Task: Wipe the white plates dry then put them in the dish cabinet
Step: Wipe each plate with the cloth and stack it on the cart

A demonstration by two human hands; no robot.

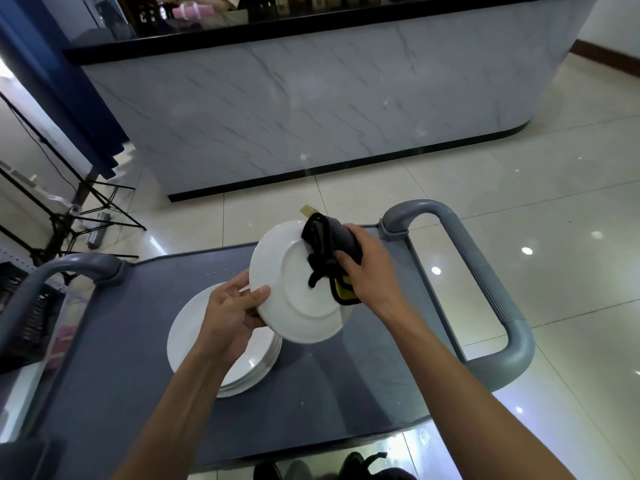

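Note:
My left hand (232,308) grips the lower left rim of a white plate (289,299), held tilted above the cart with its underside and foot ring facing me. My right hand (363,268) holds a bunched dark grey cloth (325,247) with a yellow patch, pressed against the plate's upper right edge. Beneath the held plate, a stack of white plates (194,341) rests on the grey cart top (121,393), partly hidden by my left arm.
The cart has grey loop handles at the right (498,299) and left (52,271). A marble-look counter (311,109) with a black top stands ahead across the tiled floor. Black tripod legs (86,209) and a dark crate (20,317) are at the left.

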